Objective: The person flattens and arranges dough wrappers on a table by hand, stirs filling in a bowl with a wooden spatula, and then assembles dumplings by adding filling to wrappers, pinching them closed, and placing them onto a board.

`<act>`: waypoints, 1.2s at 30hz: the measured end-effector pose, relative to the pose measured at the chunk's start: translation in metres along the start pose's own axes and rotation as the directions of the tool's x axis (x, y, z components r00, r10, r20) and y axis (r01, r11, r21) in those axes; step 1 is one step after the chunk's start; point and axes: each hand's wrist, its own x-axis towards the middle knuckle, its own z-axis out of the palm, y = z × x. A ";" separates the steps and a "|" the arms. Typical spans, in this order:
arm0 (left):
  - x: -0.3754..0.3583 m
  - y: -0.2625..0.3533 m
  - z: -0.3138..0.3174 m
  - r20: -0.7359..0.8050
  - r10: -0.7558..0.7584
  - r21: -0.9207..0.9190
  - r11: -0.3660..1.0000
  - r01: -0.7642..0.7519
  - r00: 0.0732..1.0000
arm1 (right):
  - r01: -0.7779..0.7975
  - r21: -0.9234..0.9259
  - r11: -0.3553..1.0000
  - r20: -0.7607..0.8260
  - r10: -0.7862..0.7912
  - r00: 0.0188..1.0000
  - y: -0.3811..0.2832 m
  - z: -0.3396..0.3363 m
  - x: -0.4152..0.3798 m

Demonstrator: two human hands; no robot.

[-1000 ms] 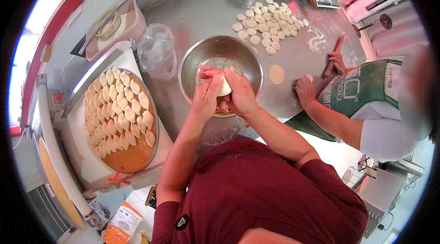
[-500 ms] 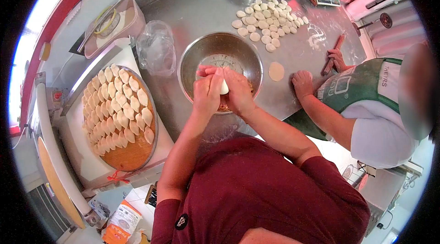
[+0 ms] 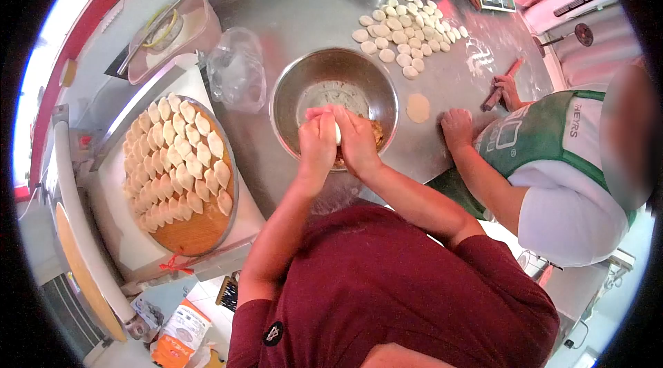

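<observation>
Over the near part of a steel bowl [image 3: 284, 98], my left hand [image 3: 317, 145] and my right hand [image 3: 358, 141] are pressed together around a dumpling [image 3: 338, 134]. Only a pale strip of its dough shows between them; my fingers hide the rest. Brown filling [image 3: 377, 131] shows at the bowl's right side, below my right hand. To the left, a round wooden board [image 3: 193, 233] bears several rows of shaped dumplings [image 3: 176, 154]. One flat dough wrapper [image 3: 418, 108] lies on the table just right of the bowl.
Many small dough pieces [image 3: 407, 33] lie on the steel table [image 3: 304, 15]. At right, a co-worker's hand [image 3: 507, 91] holds a rolling pin [image 3: 503, 85]; the other hand [image 3: 456, 126] rests on the table. A plastic bag [image 3: 237, 71] and a pink tub [image 3: 200, 33] stand at left.
My hands have closed more tightly around the dumpling, so less of its dough shows. The co-worker leans slightly differently. The dumplings on the board look the same.
</observation>
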 end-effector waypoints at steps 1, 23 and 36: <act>0.002 0.000 -0.003 0.039 -0.063 -0.096 0.993 0.066 0.997 | 0.019 -0.050 0.999 0.004 -0.018 1.000 -0.003 0.000 0.000; -0.015 0.023 -0.037 0.135 0.210 0.390 0.887 -0.247 0.968 | 0.586 -0.693 0.420 0.461 -0.366 0.808 -0.074 -0.015 0.007; -0.020 0.024 -0.040 0.111 0.130 0.378 0.911 -0.163 0.985 | 0.587 -0.689 0.425 0.493 -0.318 0.809 -0.064 -0.017 0.014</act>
